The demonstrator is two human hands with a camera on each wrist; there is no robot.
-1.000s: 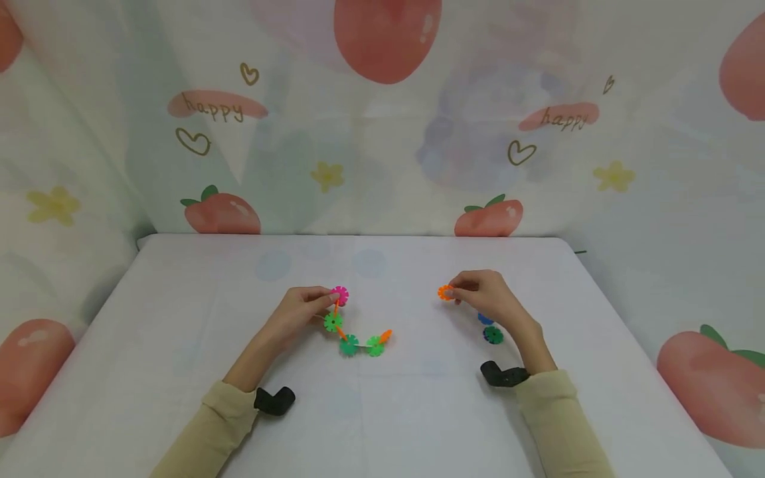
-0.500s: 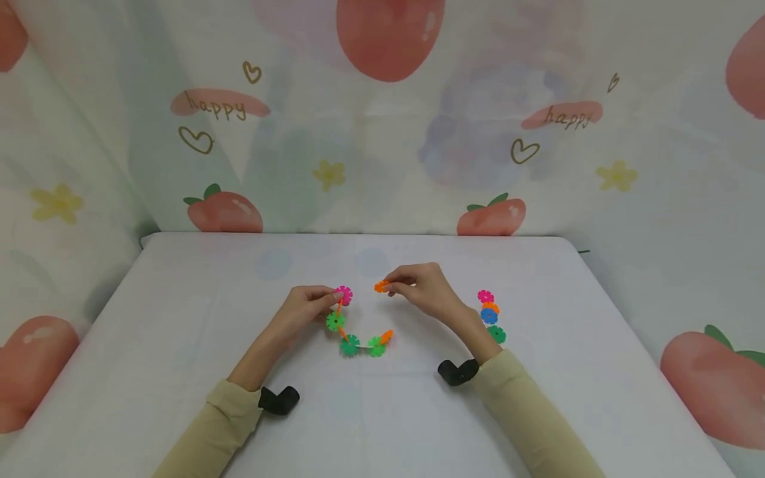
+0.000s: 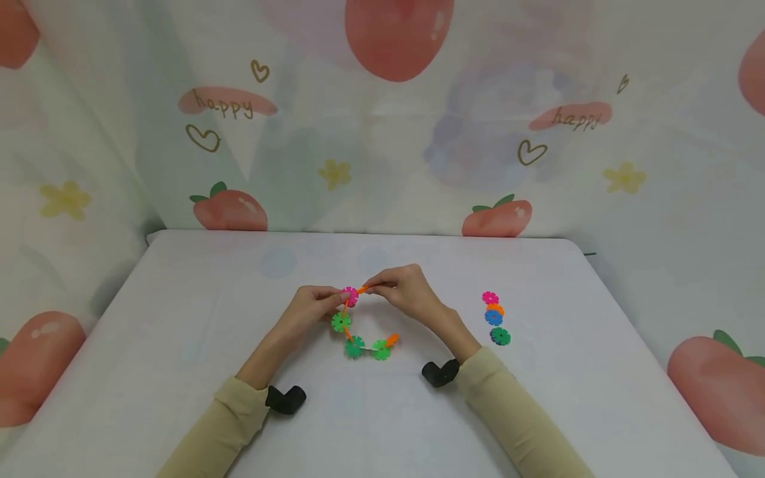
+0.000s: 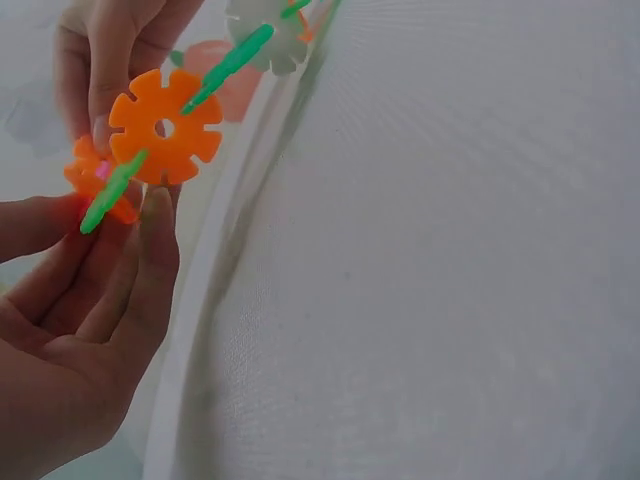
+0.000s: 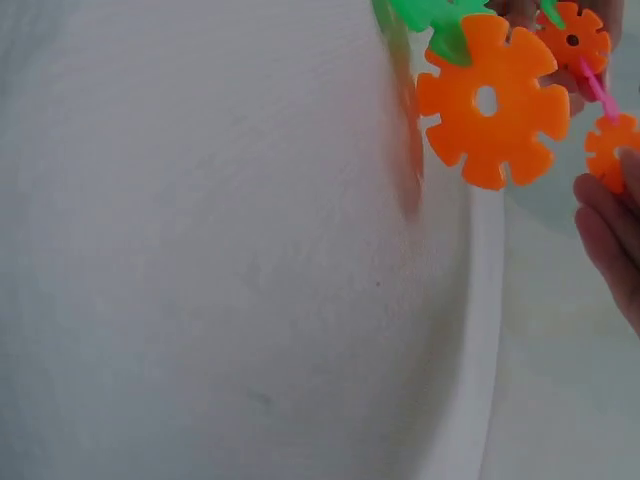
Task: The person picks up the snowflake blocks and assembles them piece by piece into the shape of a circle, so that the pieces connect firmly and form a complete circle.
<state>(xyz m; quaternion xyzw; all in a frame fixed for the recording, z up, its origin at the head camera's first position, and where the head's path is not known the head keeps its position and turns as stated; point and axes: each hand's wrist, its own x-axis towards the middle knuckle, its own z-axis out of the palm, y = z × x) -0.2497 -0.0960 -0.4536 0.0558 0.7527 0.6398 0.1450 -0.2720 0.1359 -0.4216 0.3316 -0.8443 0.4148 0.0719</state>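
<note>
My left hand [image 3: 312,307] pinches the pink snowflake disc [image 3: 351,298] at the upper end of a curved chain of slotted plastic discs. With thumb and fingertips, my right hand [image 3: 408,291] grips an orange snowflake disc [image 3: 362,290], its edge meeting the pink one. Below, the chain runs through a light green disc [image 3: 341,322], a darker green disc [image 3: 354,347] and another light green disc [image 3: 382,350], ending in an orange disc [image 3: 392,340]. In the right wrist view the held orange disc [image 5: 602,150] sits against the edge-on pink disc [image 5: 600,93].
Right of my right arm, a loose pink disc [image 3: 490,297], an orange disc [image 3: 495,309], a blue disc [image 3: 493,318] and a green disc [image 3: 501,336] lie in a short column on the white table [image 3: 556,411]. A patterned cloth [image 3: 382,146] hangs behind the table.
My right hand has carried the orange disc leftward from beside the loose discs to the pink disc. The loose discs came into full view. My left hand has stayed nearly in place.
</note>
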